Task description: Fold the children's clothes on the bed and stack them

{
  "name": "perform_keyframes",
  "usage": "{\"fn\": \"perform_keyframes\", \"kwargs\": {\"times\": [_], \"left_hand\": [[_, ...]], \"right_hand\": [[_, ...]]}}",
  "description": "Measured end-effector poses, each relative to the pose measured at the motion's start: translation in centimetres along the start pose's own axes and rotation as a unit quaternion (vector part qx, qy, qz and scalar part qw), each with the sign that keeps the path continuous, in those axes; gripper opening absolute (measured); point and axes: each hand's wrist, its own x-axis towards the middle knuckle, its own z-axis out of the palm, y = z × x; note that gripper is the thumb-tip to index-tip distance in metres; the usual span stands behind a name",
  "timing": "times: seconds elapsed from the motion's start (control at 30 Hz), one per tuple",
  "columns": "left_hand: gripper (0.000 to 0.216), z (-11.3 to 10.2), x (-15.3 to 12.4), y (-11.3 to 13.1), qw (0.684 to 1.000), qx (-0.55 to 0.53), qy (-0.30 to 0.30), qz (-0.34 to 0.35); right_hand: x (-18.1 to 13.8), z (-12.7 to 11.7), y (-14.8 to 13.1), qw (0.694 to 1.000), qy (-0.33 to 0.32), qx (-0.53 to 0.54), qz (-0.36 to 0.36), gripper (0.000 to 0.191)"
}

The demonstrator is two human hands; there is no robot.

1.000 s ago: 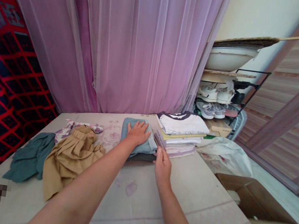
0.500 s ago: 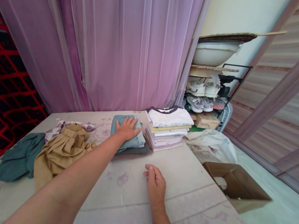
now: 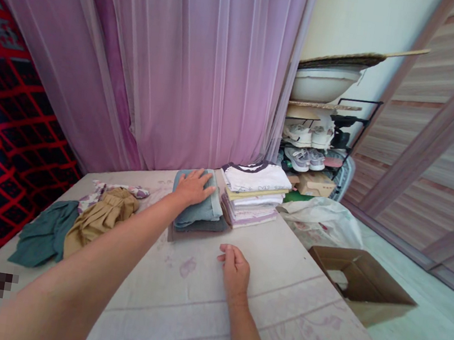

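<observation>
My left hand (image 3: 192, 186) lies flat, fingers spread, on top of a folded grey-blue garment (image 3: 203, 212) that sits on a short stack of darker folded clothes. Just right of it stands a taller pile of folded clothes (image 3: 253, 194) with a white, dark-trimmed shirt on top. My right hand (image 3: 235, 268) rests on the pale patterned table surface (image 3: 274, 308) in front of the piles, fingers loosely curled and holding nothing.
Unfolded clothes lie at the left: a tan garment (image 3: 100, 216), a teal one (image 3: 44, 232) and a floral piece (image 3: 98, 190). A pink curtain (image 3: 183, 61) hangs behind. A shoe rack (image 3: 320, 144), a plastic bag (image 3: 321, 221) and an open cardboard box (image 3: 359, 281) stand at right.
My right hand drew back from the edge of the folded piles to rest on the table nearer me. My left hand stayed on the grey-blue garment. The view shifted slightly.
</observation>
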Motion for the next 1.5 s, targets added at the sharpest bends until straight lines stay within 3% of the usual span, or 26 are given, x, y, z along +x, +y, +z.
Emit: {"fn": "perform_keyframes", "kwargs": {"times": [0.23,0.37,0.53,0.67,0.77,0.87,0.93,1.03,1.13,1.33,1.5], "left_hand": [[0.056,0.6,-0.9,-0.1,0.999,-0.025,0.036,0.005],[0.05,1.3,-4.0,-1.4,0.993,-0.051,0.103,-0.026],[0.046,2.4,-10.8,-6.2,0.984,-0.005,0.16,-0.078],[0.063,2.0,-15.3,-11.8,0.953,0.088,0.212,-0.197],[0.077,0.6,-17.5,-15.4,0.923,0.077,0.164,-0.339],[0.05,-0.8,-19.1,-16.9,0.931,0.019,0.071,-0.357],[0.036,-1.1,-20.2,-16.3,0.951,0.001,0.096,-0.294],[0.033,-0.2,-22.4,-13.5,0.973,-0.024,0.162,-0.16],[0.036,1.8,-25.9,-10.2,0.986,-0.064,0.15,-0.034],[0.037,4.7,-32.8,-6.3,0.99,-0.13,0.061,0.004],[0.037,5.1,-34.1,-4.7,0.988,-0.15,0.015,0.023]], "right_hand": [[0.1,0.0,0.1,1.0,-0.003,-0.009,-0.005,0.04],[0.2,-0.1,0.1,1.0,-0.006,-0.013,0.002,0.042],[0.3,-0.1,0.5,1.0,-0.019,-0.016,-0.001,0.042],[0.4,-0.1,0.9,1.0,-0.023,-0.019,-0.006,0.043],[0.5,-0.2,1.0,0.999,-0.024,-0.027,-0.005,0.044],[0.5,-0.2,0.9,0.999,-0.024,-0.027,-0.005,0.044],[0.5,-0.2,0.8,0.999,-0.027,-0.028,-0.004,0.044],[0.2,-0.2,0.5,0.999,-0.031,-0.036,0.002,0.046],[-0.7,-0.4,0.1,0.997,-0.049,-0.056,-0.003,0.046],[-5.4,-0.3,-0.5,0.991,-0.119,-0.057,-0.031,0.049],[-9.3,2.5,-1.0,0.979,-0.201,-0.006,-0.035,0.056]]}}
